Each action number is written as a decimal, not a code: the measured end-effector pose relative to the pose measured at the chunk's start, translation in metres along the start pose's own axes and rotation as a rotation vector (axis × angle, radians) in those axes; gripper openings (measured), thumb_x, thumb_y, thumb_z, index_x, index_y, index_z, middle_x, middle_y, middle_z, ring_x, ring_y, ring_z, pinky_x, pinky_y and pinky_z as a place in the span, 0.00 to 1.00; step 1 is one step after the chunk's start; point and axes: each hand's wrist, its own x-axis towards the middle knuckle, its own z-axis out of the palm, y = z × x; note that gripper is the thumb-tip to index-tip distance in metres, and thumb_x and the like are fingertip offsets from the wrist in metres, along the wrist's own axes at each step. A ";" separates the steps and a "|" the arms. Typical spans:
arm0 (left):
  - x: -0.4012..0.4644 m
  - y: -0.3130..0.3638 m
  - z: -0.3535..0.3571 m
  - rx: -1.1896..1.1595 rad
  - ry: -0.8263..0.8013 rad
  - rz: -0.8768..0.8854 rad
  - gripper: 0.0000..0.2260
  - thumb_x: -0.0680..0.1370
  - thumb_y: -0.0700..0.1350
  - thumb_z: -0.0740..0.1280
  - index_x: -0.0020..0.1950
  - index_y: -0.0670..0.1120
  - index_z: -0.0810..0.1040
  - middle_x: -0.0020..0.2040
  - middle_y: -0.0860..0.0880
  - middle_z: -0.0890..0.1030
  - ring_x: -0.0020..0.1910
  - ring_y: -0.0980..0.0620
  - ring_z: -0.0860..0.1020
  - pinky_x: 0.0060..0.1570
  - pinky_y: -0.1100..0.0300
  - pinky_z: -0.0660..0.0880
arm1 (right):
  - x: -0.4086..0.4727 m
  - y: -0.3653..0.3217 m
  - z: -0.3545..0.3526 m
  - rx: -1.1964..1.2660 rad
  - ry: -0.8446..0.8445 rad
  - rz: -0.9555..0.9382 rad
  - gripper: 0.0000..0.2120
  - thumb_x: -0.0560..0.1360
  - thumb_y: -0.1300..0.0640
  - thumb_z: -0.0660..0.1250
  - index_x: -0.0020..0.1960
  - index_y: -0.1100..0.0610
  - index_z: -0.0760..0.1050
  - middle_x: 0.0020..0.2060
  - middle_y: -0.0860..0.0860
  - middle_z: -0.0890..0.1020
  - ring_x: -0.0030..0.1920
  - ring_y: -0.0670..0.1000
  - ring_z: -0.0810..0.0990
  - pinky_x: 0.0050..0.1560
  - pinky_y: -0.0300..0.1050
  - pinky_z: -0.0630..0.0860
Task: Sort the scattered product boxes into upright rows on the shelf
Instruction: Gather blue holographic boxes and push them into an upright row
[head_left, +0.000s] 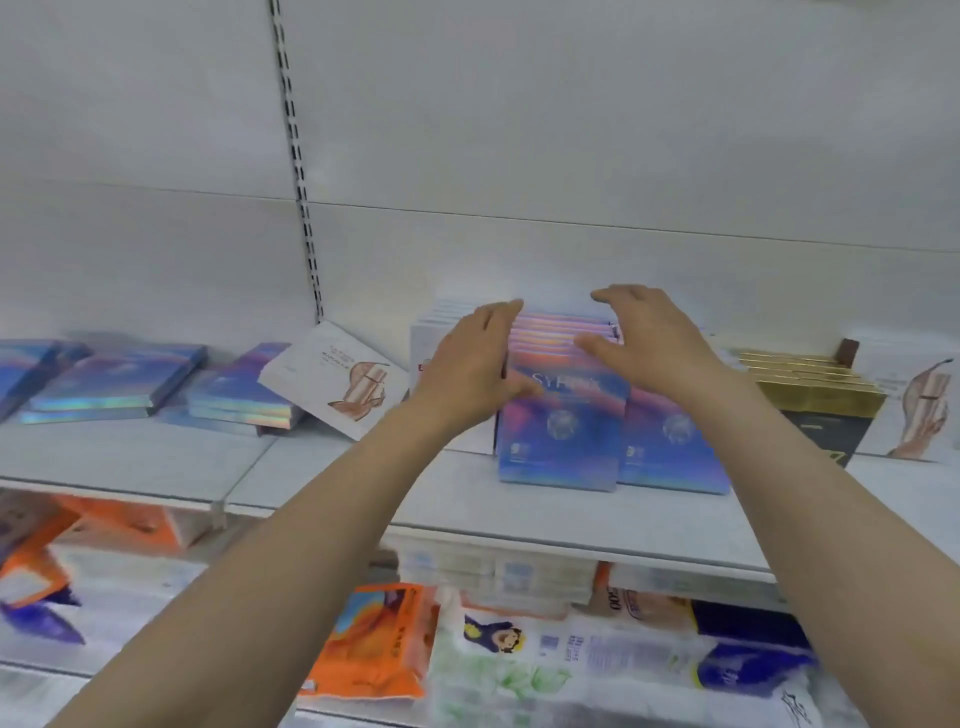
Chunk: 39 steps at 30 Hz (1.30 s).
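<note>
Both hands reach over an upright row of blue-pink boxes (558, 415) standing mid-shelf (363, 488). The left hand (470, 364) has straight, spread fingers along the row's left side; whether they touch is blurred. The right hand (660, 343) arches over the tops, fingers loosely spread, holding nothing. More blue boxes (109, 384) lie flat at the left, partly cut off. A white box (332, 379) leans tilted. Gold boxes (815, 384) stand right, half hidden by the arm.
</note>
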 end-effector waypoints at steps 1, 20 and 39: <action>-0.009 -0.012 -0.024 -0.014 0.004 -0.035 0.42 0.69 0.55 0.76 0.77 0.46 0.60 0.74 0.46 0.66 0.72 0.48 0.64 0.69 0.57 0.60 | 0.003 -0.024 -0.004 0.020 -0.005 -0.043 0.29 0.77 0.44 0.67 0.74 0.53 0.67 0.73 0.55 0.70 0.73 0.57 0.65 0.70 0.52 0.64; -0.207 -0.237 -0.279 0.355 0.154 -0.233 0.24 0.77 0.54 0.68 0.69 0.46 0.72 0.66 0.46 0.74 0.66 0.46 0.69 0.63 0.53 0.66 | 0.005 -0.382 0.048 0.244 -0.093 -0.420 0.27 0.76 0.43 0.68 0.73 0.45 0.67 0.74 0.47 0.67 0.75 0.46 0.61 0.70 0.40 0.59; -0.176 -0.519 -0.221 0.175 -0.112 -0.373 0.23 0.78 0.57 0.66 0.71 0.51 0.72 0.72 0.50 0.71 0.71 0.51 0.68 0.67 0.60 0.63 | 0.162 -0.519 0.298 0.500 -0.497 0.287 0.35 0.70 0.42 0.74 0.68 0.59 0.66 0.62 0.56 0.77 0.52 0.55 0.76 0.36 0.43 0.69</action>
